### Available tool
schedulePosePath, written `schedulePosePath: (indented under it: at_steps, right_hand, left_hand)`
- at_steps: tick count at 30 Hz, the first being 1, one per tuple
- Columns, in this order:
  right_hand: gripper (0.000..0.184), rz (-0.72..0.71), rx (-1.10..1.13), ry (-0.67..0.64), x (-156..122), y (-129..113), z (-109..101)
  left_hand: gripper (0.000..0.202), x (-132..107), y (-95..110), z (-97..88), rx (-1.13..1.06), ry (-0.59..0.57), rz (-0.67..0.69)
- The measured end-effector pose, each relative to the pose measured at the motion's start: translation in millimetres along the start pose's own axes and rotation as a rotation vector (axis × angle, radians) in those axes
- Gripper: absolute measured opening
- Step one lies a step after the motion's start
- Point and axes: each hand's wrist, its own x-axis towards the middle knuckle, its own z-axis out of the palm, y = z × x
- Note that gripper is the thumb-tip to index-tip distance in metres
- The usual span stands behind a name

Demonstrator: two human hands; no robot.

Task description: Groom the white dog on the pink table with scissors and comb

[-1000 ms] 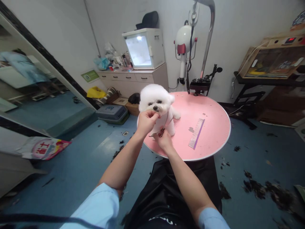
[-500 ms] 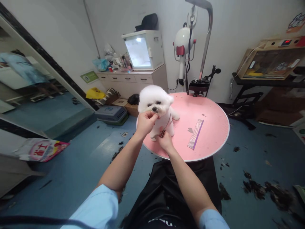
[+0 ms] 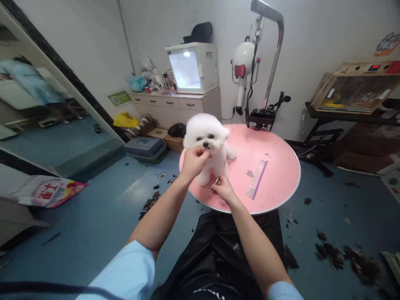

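A fluffy white dog [image 3: 204, 128] sits on the round pink grooming table [image 3: 281, 171], facing me. My left hand [image 3: 193, 163] is closed at the dog's chin, its thumb and fingers pinched just under the mouth; the fur there is partly covered by my fingers. In my right hand [image 3: 223, 188] is a pair of grooming scissors [image 3: 215, 182], held low in front of the dog's chest and front legs with the tips pointing upward. A metal comb [image 3: 257, 179] with a purple spine lies on the table to the right of that hand.
A metal grooming arm [image 3: 275, 62] with a hanging strap rises behind the table, beside a white dryer [image 3: 245, 58]. A grey pet carrier [image 3: 146, 148] sits on the floor at left. Dark hair clumps [image 3: 333, 254] litter the floor. A mirror [image 3: 59, 121] leans at left.
The scissors have swung into clearer view as my right hand turned and shifted slightly right and down. My left hand stays at the dog's chin. The whole view has shifted slightly.
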Motion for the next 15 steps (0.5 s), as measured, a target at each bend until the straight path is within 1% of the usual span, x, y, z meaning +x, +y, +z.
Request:
schedulePosePath:
  at_steps: [2,4,7,12,15]
  right_hand:
    - [0.034,0.091,0.048,-0.007,-6.6,-3.6,-9.9]
    - [0.030,0.138,0.055,-0.012,-12.8,-7.0,-19.6]
    - [0.031,0.198,0.060,-0.039,-19.1,-12.1,-29.0]
    - [0.023,0.239,0.030,-0.056,-20.9,-17.4,-30.9]
    - [0.030,0.252,0.019,-0.050,-21.3,-17.1,-30.3]
  left_hand:
    - [0.015,-0.2,-0.1,-0.9,-0.003,-0.011,-0.005]
    - [0.015,-0.3,-0.4,-1.5,-0.011,-0.021,-0.011]
    - [0.016,-0.3,-1.0,-1.6,-0.018,-0.020,-0.009]
    - [0.015,0.0,-1.0,-0.8,-0.021,-0.028,-0.029]
    - [0.015,0.4,-0.3,-0.3,-0.023,-0.029,-0.029]
